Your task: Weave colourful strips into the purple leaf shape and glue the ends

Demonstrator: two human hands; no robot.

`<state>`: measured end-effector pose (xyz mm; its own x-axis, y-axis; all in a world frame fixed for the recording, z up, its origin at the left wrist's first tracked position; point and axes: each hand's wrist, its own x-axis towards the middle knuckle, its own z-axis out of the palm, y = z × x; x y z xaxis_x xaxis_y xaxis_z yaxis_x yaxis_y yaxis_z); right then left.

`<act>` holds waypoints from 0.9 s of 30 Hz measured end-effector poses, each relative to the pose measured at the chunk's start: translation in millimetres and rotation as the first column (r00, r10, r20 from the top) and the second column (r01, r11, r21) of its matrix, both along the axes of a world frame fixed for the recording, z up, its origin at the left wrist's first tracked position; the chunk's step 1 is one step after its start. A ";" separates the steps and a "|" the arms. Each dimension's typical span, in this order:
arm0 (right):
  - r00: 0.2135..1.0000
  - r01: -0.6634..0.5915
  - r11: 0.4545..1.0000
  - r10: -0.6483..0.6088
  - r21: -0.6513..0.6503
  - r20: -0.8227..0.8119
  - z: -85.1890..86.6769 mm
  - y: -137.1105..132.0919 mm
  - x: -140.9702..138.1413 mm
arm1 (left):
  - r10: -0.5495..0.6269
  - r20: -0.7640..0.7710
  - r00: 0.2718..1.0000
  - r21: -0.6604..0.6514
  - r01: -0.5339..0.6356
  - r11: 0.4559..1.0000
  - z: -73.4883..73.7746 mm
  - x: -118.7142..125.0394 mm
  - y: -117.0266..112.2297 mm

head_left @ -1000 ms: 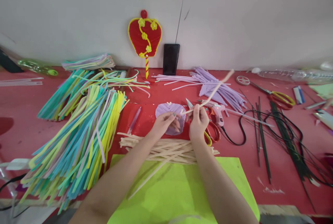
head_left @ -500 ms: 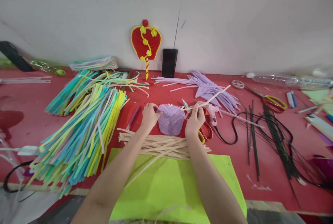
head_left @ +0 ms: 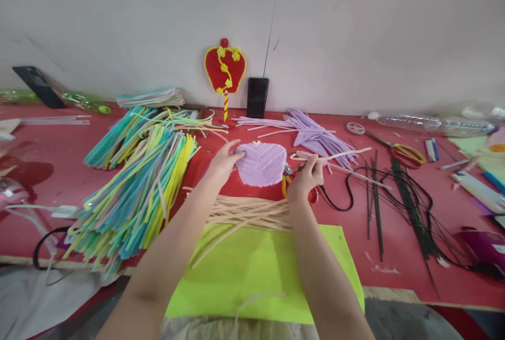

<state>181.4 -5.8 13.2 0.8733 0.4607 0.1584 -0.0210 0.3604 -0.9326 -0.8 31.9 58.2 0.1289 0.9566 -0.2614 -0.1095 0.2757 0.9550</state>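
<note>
My left hand [head_left: 229, 158] pinches the left edge of a flat lilac panel [head_left: 262, 165] made of pipe cleaners laid in a V pattern. A small cream bit shows at the panel's top edge. To the right, my right hand [head_left: 310, 176] is closed on a cream pipe cleaner [head_left: 349, 152], whose left end is bent into a small hook. That hook is apart from the panel. Scissors [head_left: 287, 177] lie partly hidden behind my right hand. Below the panel, a pile of cream pipe cleaners [head_left: 248, 211] rests at the top of a lime-green sheet [head_left: 252, 271].
Multicoloured pipe cleaners [head_left: 134, 198] cover the left side. Lilac pipe cleaners [head_left: 323, 137] lie behind my right hand. A red fan-shaped ornament [head_left: 224, 70] and a phone [head_left: 258, 98] stand at the wall. Dark green stems [head_left: 408, 198], a black cable [head_left: 349, 198] and more scissors [head_left: 408, 155] lie right.
The cream pipe cleaner in my right hand has moved right, away from the panel, and its bent end now shows. The panel has turned and risen slightly in my left hand.
</note>
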 end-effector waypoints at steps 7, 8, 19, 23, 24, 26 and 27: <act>0.993 -0.115 0.993 0.114 0.027 0.013 0.5 -0.2 -2.3 | -0.054 -0.521 0.852 0.260 0.219 0.940 -44.3 -13.8 -48.1; 0.987 -0.158 0.987 0.157 0.014 0.022 1.0 -1.2 -4.3 | -0.037 -0.591 0.805 0.297 0.260 0.919 -48.5 -14.4 -51.7; 0.772 -0.598 0.769 0.628 -0.227 0.094 -1.8 -8.3 -30.4 | 0.152 -0.770 0.620 0.424 0.320 0.847 -36.6 -2.2 -36.3; 0.727 -0.625 0.727 0.675 -0.285 0.125 -5.8 -4.7 -31.3 | 0.054 -0.703 0.709 0.369 0.299 0.880 -44.1 5.4 -24.2; 0.717 -0.633 0.715 0.686 -0.298 0.123 -6.5 -4.3 -31.4 | 0.021 -0.668 0.744 0.369 0.306 0.878 -46.2 5.9 -22.4; 0.701 -0.647 0.693 0.705 -0.318 0.109 -7.8 -3.7 -31.9 | -0.038 -0.576 0.817 0.377 0.307 0.874 -50.2 5.8 -20.2; 0.696 -0.654 0.684 0.711 -0.324 0.097 -8.5 -3.3 -32.3 | -0.059 -0.527 0.848 0.381 0.297 0.875 -52.1 5.3 -19.5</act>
<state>149.1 -9.1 4.7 0.2597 0.9620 0.0846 0.0270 0.0804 -0.9964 4.5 12.5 6.2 0.2791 0.9553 0.0978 0.4083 -0.2102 0.8883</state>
